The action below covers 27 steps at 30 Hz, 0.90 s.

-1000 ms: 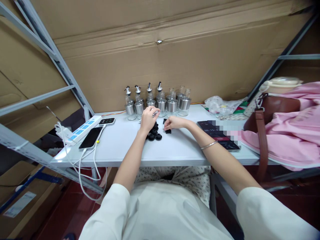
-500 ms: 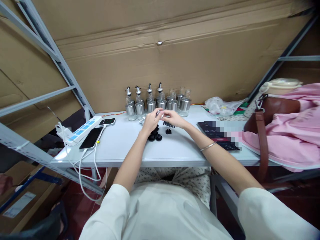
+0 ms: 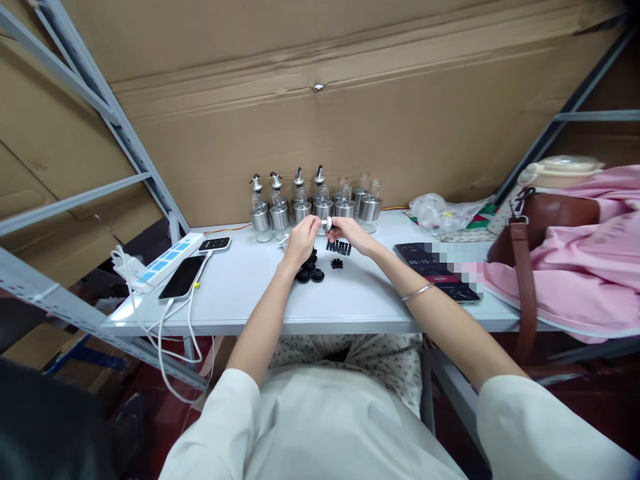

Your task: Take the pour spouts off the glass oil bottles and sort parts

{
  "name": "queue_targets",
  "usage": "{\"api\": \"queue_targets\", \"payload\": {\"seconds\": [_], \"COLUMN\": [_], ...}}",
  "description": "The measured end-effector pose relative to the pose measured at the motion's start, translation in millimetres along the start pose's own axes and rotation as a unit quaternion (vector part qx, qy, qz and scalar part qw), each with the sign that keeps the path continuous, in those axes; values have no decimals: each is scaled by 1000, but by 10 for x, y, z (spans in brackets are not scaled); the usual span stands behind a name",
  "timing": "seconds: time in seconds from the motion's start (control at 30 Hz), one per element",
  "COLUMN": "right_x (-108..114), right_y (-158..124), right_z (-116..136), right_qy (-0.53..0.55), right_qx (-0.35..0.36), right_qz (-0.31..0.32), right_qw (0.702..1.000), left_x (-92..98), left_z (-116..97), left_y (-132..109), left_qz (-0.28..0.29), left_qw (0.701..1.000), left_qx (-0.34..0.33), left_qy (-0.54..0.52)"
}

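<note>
Between my two hands is a small silver pour spout (image 3: 325,223), raised above the table. My left hand (image 3: 301,241) pinches its narrow left end. The fingers of my right hand (image 3: 351,233) close on its wider right end. Just below lie several black round stoppers (image 3: 312,272), and to their right are small black plastic pieces (image 3: 339,247) in rows, with a smaller cluster (image 3: 337,264) nearer me. Behind my hands stand several glass bottles (image 3: 280,216) with steel sleeves; some at the back carry silver pourer tops (image 3: 319,176).
On the left of the white table (image 3: 240,293) are a power strip (image 3: 167,261), a cabled phone (image 3: 184,277) and a small device (image 3: 215,244). At right lie a tablet (image 3: 425,267), a plastic bag (image 3: 443,212), a brown strap (image 3: 523,280) and pink cloth (image 3: 575,267).
My hands have drawn slightly apart, and the silver spout now shows between them. A dark blurred shape has grown at the lower left. The bottles stay where they were.
</note>
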State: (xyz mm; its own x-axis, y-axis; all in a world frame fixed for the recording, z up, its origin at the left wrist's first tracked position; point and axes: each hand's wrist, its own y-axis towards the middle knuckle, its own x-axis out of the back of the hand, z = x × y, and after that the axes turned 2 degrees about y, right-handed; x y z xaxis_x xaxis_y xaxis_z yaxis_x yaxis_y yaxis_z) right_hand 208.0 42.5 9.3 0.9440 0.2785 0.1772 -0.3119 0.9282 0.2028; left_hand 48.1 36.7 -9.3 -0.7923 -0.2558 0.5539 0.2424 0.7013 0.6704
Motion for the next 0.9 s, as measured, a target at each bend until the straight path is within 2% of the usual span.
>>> {"api": "queue_targets", "payload": {"seconds": [0.17,0.6,0.77,0.9], "right_x": [0,8,-37,-66], "right_y": [3,15,28,20], "right_z": [-7,-73,-92,-81], "right_qy": [-1,42,-6,-122], "right_qx": [5,19,35,70], "right_qz": [-10,5,-2,-44], "right_qw": [1000,999,999,989], "left_x": [-3,-3,-9,-43], "left_z": [-13,25,84,139], "left_y": [-8,14,17,57], "left_qz": [21,15,2,11], "left_qw": [1000,998,997,980], "left_qx": [21,52,67,129], "left_qy": [-3,-29,-31,-150]}}
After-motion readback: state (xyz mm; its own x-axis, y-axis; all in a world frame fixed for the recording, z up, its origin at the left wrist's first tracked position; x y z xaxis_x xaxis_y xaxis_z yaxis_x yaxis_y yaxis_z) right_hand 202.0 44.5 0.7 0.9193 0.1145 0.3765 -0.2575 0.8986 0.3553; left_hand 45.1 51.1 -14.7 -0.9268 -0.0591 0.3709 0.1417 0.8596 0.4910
